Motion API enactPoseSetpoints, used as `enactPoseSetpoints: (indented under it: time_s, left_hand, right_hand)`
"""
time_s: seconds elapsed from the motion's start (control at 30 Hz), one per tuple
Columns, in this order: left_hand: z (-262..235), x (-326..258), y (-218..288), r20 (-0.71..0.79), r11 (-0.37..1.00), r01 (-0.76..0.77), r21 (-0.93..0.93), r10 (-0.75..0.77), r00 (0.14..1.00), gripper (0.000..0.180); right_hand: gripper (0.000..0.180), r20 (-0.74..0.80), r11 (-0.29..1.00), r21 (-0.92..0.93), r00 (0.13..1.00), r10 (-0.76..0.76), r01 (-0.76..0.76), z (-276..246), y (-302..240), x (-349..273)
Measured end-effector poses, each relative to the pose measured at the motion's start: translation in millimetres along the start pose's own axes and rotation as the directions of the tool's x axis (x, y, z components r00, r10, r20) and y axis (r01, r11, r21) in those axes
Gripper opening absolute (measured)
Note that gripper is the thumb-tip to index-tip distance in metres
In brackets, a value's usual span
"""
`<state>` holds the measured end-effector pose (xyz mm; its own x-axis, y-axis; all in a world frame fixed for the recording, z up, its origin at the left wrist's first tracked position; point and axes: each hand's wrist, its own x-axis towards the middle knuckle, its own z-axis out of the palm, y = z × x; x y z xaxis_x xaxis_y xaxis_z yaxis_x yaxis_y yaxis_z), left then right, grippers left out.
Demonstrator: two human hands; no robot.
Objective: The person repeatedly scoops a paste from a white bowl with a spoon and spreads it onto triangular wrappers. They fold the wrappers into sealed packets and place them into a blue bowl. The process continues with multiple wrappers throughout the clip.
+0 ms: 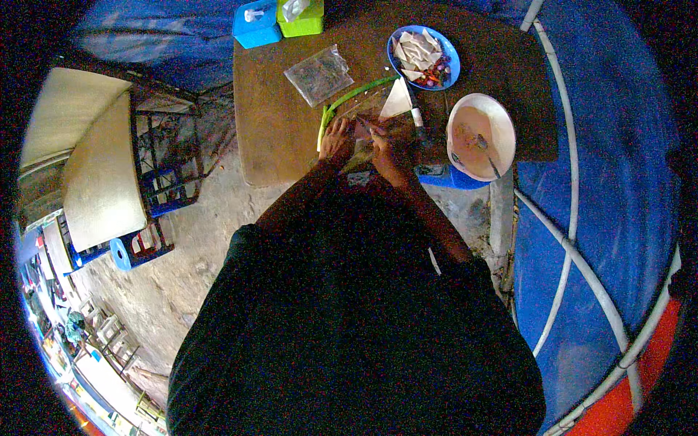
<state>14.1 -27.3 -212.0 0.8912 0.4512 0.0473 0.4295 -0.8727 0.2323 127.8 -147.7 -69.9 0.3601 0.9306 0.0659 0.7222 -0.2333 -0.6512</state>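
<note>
Evidently both hands are kept close together near the middle of the bench's (269, 145) near edge. By the left hand (338, 142), the fingers are stretched forward, slightly parted and bent downward; whether anything is pinned beneath them cannot be told. By the right hand (387, 151), the fingers are curled inward, and a slim dark tool (363, 122) seems to be grasped, its tip pointed toward the left hand; its exact kind is hidden by the dim light.

A long green stalk (356, 93) is laid in a curve, its paler end beside the left hand's outer side and its other end reaching toward the plate. Just beyond the right hand, a white triangular piece (396, 102) is seen.

Toward the far edge, right of the middle, a blue plate (456, 62) is set, heaped with pale flat pieces (418, 51) and red and purple bits (436, 75). At the near edge, toward the right corner, a white bowl (507, 127) is placed, with a spoon (486, 145) rested in its pinkish-brown contents. A clear bag (318, 75) is left between the left hand and the blue box (257, 25) and green box (300, 18) at the far left corner.
</note>
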Motion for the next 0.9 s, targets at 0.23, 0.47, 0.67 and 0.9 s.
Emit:
enactPoseSetpoints:
  time_s: [0.23, 0.47, 0.67, 0.9]
  left_hand:
    - [-37, 3, 19, 0.082, 0.996, 0.075, 0.057, -0.079, 0.993, 0.056]
    - [-41, 1, 18, 0.053, 0.999, 0.032, 0.044, -0.034, 0.998, 0.053]
    - [-43, 2, 23, -0.03, 0.993, 0.052, 0.107, -0.049, 0.998, 0.049]
    - [-57, -2, 23, -0.069, 0.999, 0.017, 0.037, -0.014, 0.998, 0.049]
  right_hand:
    - [0.054, 0.037, 0.997, 0.009, 0.996, -0.075, 0.075, -17, -32, 5]
    - [0.049, 0.297, 0.926, 0.225, 0.926, 0.233, -0.304, 10, -14, 12]
    - [0.036, -0.002, 0.966, -0.255, 0.999, -0.037, 0.035, -12, -38, 31]
    - [0.032, 0.008, 0.98, 0.058, 0.982, 0.189, -0.189, -7, -49, 30]
